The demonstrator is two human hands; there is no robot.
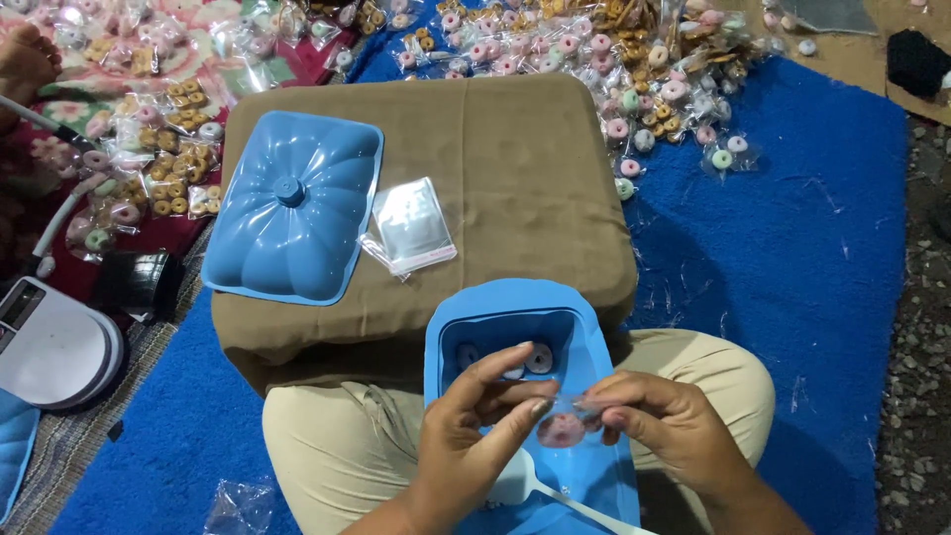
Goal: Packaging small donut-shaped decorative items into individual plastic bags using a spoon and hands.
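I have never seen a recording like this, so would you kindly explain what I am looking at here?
There is one picture, taken by a camera worn on a person's head, looking down at their lap. No machine is involved, only two bare hands. The left hand and right hand together hold a small clear bag with a pink ring-shaped sweet inside, above an open blue container on the lap. Ahead lies a brown cushion bearing the blue lid and a stack of empty clear bags. Many filled bags lie beyond, on a blue mat.
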